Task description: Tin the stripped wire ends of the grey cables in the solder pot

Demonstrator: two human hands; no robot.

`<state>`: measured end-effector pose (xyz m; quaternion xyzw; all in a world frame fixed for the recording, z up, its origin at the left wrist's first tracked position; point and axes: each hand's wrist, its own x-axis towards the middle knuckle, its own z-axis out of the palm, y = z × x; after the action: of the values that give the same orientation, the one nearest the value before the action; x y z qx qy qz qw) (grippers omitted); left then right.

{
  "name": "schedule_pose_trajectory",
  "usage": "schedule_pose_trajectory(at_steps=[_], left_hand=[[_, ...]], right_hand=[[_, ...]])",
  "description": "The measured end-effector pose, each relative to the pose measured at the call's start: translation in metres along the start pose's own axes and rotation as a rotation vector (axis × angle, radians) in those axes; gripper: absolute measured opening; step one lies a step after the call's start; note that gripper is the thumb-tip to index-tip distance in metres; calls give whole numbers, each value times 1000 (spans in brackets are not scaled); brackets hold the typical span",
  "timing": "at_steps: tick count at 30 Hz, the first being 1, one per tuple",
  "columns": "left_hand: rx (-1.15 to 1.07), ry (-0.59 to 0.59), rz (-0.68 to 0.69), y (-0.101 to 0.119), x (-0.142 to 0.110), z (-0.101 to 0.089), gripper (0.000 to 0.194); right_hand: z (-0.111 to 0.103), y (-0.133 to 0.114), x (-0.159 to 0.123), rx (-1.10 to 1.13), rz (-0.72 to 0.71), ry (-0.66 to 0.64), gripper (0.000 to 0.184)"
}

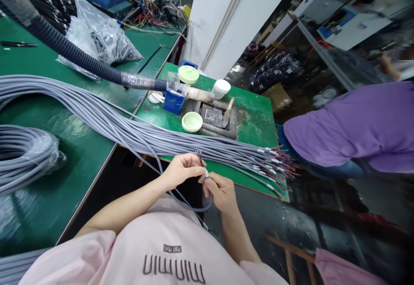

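In front of my chest, one grey cable [203, 210] loops up into my fingers. Its end fans out into thin coloured wires [199, 158] that point upward. A small white tape wrap [206, 173] circles the cable just below those wires. My left hand [184, 170] pinches at the wires and the wrap, thumb pressed inward. My right hand [221, 190] grips the cable right below the wrap. Beyond both hands lies a long bundle of grey cables [181, 142], whose stripped ends with coloured wires [274, 164] spread at the right edge of the green table.
A ribbed hose [90, 64] crosses above the table to a blue box [174, 100]. Round it stand a pale-lidded tub [188, 74], a white cup [221, 89], a small dish [192, 122] and a solder pot [213, 114]. A coiled cable [26, 155] lies left; a purple-shirted person [349, 125] is right.
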<state>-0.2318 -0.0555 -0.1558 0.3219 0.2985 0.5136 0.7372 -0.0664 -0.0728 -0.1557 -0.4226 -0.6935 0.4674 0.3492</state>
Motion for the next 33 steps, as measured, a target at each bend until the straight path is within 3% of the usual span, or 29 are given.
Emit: schedule_pose_trajectory(at_steps=[8, 16, 33], left_hand=[[-1, 145, 35, 2, 4, -3, 42], [-4, 194, 53, 4, 5, 0, 40], [-51, 260, 85, 3, 7, -1, 34]], right_hand=[[3, 22, 0, 260, 93, -21, 32], [8, 24, 3, 417, 148, -2, 36], [10, 27, 6, 487, 119, -25, 31]])
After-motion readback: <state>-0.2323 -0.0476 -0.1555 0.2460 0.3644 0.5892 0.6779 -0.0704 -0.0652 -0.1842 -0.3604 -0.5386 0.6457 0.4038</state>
